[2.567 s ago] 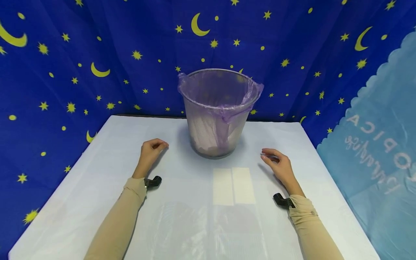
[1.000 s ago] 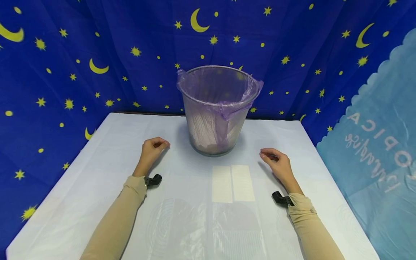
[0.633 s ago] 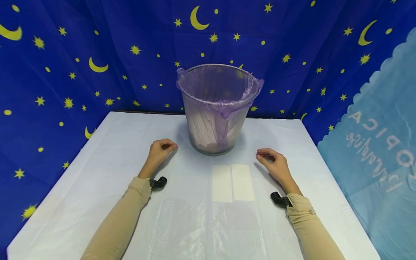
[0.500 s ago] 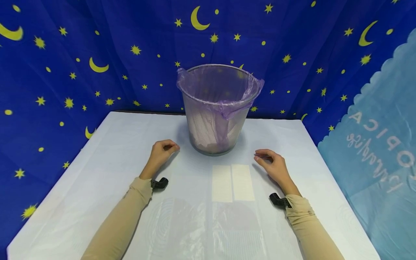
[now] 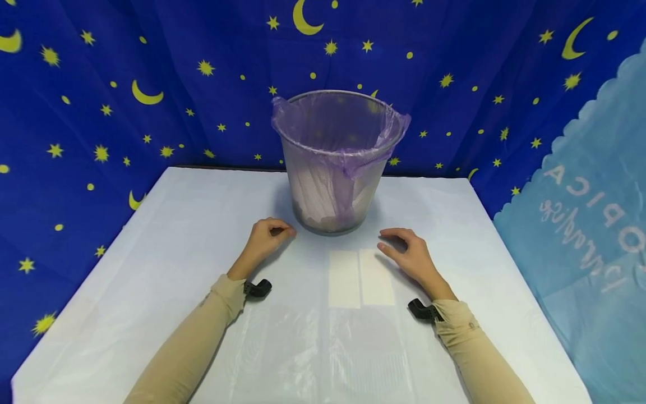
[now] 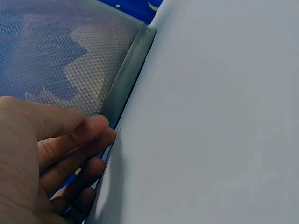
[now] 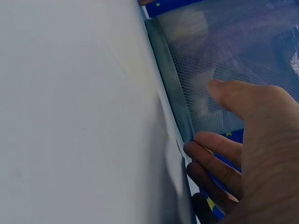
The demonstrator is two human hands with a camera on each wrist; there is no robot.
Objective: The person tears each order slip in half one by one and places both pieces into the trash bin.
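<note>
A mesh bin is standing upright near the back of a white table, and a purple bag is lining it and hanging over its rim. The left hand is hovering just beside the base, its fingers curling loosely, thumb near index, gripping nothing. The right hand is also gripping nothing, its thumb and fingers standing apart. Between the hands, in front of the bin, 2 cream rectangles are lying side by side. Behind, a blue curtain is showing yellow moons and stars.
</note>
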